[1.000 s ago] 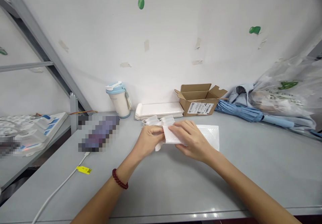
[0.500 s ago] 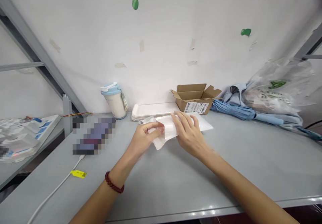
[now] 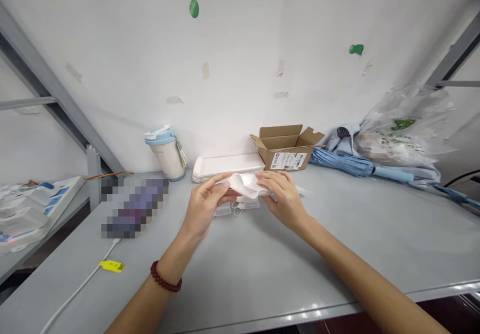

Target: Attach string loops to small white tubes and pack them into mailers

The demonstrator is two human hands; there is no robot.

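I'm pinching the white mailer (image 3: 245, 186) with my left fingers (image 3: 222, 189) and right fingers (image 3: 273, 184), apparently working its end open; the next move calls for a light, even hold on both sides. It's spanning between my fingertips above some small packets (image 3: 250, 204), toward the counter's (image 3: 240, 284) back edge.
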